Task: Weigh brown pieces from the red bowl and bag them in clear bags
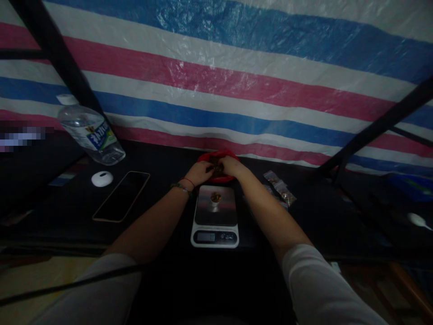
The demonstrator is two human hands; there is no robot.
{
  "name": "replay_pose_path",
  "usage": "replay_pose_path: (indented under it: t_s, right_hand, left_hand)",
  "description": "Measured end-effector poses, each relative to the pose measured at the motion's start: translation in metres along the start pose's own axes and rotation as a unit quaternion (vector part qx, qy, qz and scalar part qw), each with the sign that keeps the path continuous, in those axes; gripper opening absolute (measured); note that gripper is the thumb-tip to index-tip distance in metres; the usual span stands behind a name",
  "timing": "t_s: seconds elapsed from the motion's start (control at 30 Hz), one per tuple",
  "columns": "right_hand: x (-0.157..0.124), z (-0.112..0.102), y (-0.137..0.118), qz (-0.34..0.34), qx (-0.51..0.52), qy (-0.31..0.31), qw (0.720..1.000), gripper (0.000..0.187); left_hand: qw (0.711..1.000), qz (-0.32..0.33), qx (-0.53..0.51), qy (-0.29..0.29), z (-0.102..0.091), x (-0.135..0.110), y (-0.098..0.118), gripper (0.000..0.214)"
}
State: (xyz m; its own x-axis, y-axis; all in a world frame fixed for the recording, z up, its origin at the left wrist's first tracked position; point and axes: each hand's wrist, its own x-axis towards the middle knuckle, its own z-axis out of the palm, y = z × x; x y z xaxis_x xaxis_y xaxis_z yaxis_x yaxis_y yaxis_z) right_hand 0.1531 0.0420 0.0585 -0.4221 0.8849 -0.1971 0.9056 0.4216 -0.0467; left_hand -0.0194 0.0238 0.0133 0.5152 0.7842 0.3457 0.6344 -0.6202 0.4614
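Both hands reach into a red bag or bowl (203, 158) that holds dark brown bits (214, 160). My left hand (200, 171) is at its left side with the fingers curled in together among the bits. From the right, my right hand (232, 166) bends its fingers down into the same bits, close to the left fingertips. What the fingers pinch is too small and dark to make out. Nearer to me stands a white kitchen scale (215, 238) with a dark plate. On that plate sits a small white cup (214, 203) filled with brownish pieces.
Several small zip bags (283, 192) with brown contents lie right of my right forearm. At left are a phone (122, 197), a white rounded case (102, 179) and a large clear bottle (93, 131). Striped sheeting (216, 90) hangs behind the black table, between dark metal bars.
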Motion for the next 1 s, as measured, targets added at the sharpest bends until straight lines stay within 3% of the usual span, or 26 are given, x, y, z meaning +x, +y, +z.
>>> replay_pose_path:
  t_s: [0.17, 0.43, 0.6, 0.8, 1.0]
  right_hand:
    - [0.001, -0.002, 0.002, -0.015, -0.003, 0.041, 0.999, 0.028]
    - [-0.011, 0.002, 0.016, -0.066, 0.051, 0.13, 0.988, 0.03]
    - [-0.017, -0.002, 0.028, -0.015, 0.118, 0.221, 0.968, 0.028]
    - [-0.021, 0.017, 0.022, 0.014, 0.133, 0.228, 0.964, 0.027]
    - [-0.066, 0.019, 0.001, -0.043, 0.224, 0.22, 0.948, 0.023]
  left_hand:
    - [0.999, -0.042, 0.001, 0.014, 0.003, -0.002, -0.007, 0.031]
    - [0.998, -0.056, -0.002, 0.015, 0.002, -0.005, -0.004, 0.031]
    - [0.998, -0.06, 0.002, 0.014, 0.0, -0.006, -0.002, 0.032]
    - [0.998, -0.058, -0.004, 0.017, 0.001, -0.007, -0.005, 0.031]
    - [0.998, -0.058, 0.007, 0.018, 0.003, -0.005, -0.007, 0.03]
